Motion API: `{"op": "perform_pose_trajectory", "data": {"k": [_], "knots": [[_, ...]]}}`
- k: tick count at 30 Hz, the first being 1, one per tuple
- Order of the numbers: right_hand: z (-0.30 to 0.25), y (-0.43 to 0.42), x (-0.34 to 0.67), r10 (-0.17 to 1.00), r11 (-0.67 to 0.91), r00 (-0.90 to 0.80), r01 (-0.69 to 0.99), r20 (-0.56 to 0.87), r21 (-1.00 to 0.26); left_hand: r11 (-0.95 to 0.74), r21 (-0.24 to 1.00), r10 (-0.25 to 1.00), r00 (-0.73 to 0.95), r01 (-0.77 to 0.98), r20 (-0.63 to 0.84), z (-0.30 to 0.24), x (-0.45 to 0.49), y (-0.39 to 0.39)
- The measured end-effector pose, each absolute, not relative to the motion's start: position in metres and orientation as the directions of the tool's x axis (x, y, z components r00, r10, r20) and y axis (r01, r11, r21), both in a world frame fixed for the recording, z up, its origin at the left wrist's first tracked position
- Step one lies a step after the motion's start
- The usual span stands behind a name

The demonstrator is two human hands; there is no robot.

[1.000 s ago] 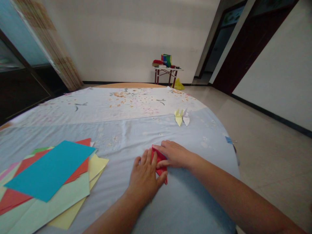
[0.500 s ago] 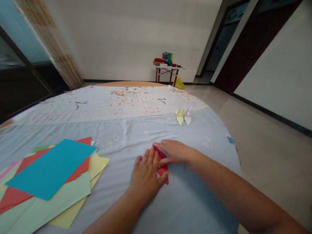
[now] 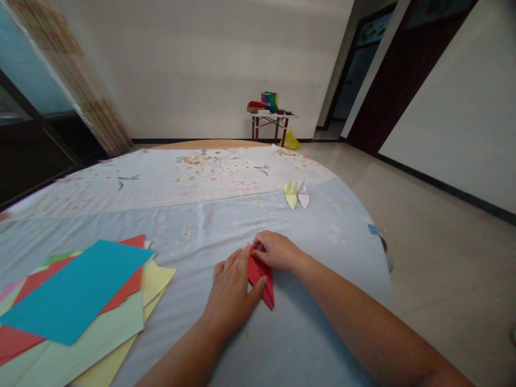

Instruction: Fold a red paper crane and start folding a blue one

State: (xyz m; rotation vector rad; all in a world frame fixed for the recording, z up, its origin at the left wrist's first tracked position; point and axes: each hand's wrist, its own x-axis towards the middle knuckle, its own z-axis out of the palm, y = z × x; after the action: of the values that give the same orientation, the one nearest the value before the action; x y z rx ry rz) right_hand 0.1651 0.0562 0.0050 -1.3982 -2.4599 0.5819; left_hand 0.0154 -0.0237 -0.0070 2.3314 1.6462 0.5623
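Observation:
A narrow, pointed piece of folded red paper [image 3: 264,279] lies on the tablecloth in front of me. My left hand [image 3: 231,285] holds it down from the left, its fingers stretched along the paper's left edge and its thumb across the lower part. At the paper's upper end, my right hand [image 3: 274,250] has its fingers curled in a pinch on the red paper; the fingertips are partly hidden. Beyond my hands stand two small folded paper figures, a yellow one [image 3: 291,196] and a white one [image 3: 303,194], side by side.
A stack of coloured sheets, a blue sheet [image 3: 80,293] on top, lies to the left on the round table with its floral tablecloth [image 3: 193,220]. A small side table [image 3: 272,116] bearing several items stands by the far wall, a yellow bag [image 3: 291,141] beside it.
My right hand has drawn its fingers into a pinch at the paper's upper end. My left fingers have shifted off the paper's face, so more red shows. The view has shifted slightly.

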Motion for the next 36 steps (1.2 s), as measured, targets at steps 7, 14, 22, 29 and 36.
{"op": "perform_pose_trajectory", "data": {"k": [7,14,22,29,36], "knots": [[-0.001,0.063,0.164,0.881,0.354,-0.462,0.497,0.104,-0.792,-0.040,0.884,0.998,-0.029,0.466,0.061,-0.006,0.004,-0.004],[-0.001,0.061,0.163,0.904,-0.004,-0.427,-0.056,0.020,-0.998,0.179,0.963,0.983,0.002,0.199,-0.183,0.014,0.003,0.008],[0.004,0.061,0.165,0.926,-0.034,-0.377,-0.162,0.030,-0.986,0.230,0.972,0.973,0.014,0.042,-0.231,0.021,0.016,0.007],[0.005,0.064,0.171,0.914,-0.019,-0.404,-0.101,0.023,-0.995,0.251,0.965,0.964,0.076,0.071,-0.257,0.011,0.020,0.006],[0.005,0.065,0.174,0.858,-0.058,-0.514,-0.069,-0.015,-0.996,0.261,0.962,0.958,0.100,0.078,-0.268,0.015,0.019,0.005]]}}
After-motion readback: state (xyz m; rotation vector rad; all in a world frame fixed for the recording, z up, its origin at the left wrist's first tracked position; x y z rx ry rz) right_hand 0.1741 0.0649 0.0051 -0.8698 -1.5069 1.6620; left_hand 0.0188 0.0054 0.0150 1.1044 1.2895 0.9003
